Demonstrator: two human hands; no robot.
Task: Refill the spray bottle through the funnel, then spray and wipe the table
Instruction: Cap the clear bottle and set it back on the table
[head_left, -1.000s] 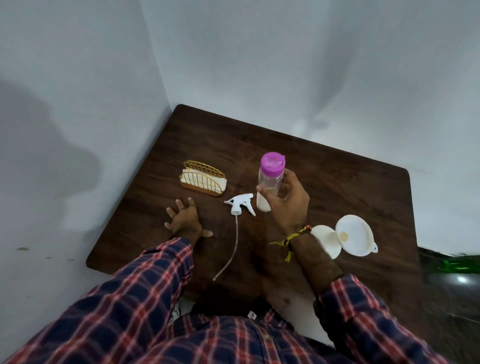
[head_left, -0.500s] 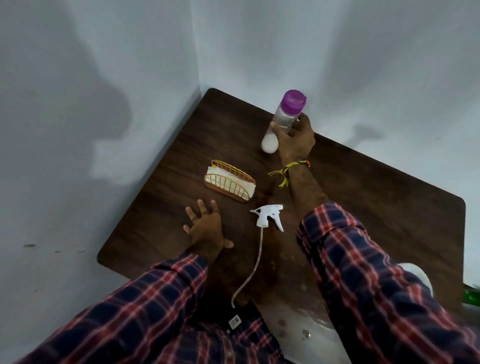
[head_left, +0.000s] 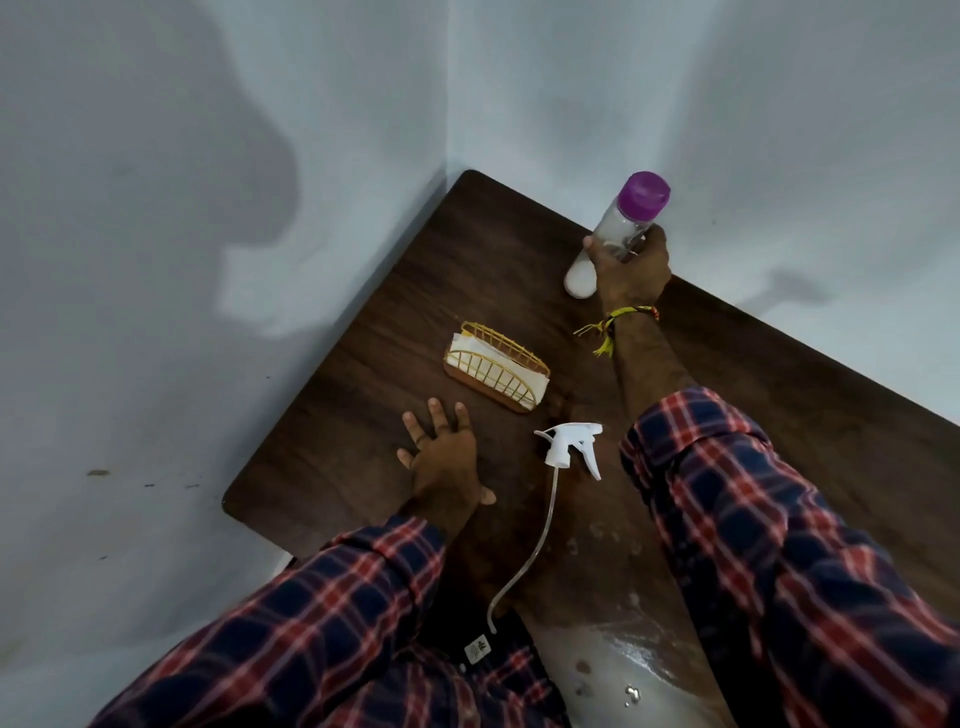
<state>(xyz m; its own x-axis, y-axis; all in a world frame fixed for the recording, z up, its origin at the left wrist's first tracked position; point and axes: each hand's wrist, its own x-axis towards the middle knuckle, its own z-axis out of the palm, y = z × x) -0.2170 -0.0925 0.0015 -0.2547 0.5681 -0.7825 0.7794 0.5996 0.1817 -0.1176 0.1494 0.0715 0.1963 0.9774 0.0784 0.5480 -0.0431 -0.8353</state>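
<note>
Head view: right hand (head_left: 631, 270) wraps mid-body of purple-capped bottle (head_left: 618, 234), tilted on table (head_left: 779, 384). Likely light, smooth plastic; mid-body grip suits. Left hand (head_left: 447, 462) flat, empty; trigger sprayer head (head_left: 571, 441) lies loose nearby.

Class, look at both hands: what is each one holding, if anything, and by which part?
The right hand grips the purple-capped bottle round its clear middle, below the cap. The left hand holds nothing; it rests flat on the table.

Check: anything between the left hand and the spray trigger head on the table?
Nothing visible. The left hand lies flat on the table; the spray trigger head lies just to its right across bare wood. The napkin holder sits farther back.
</note>
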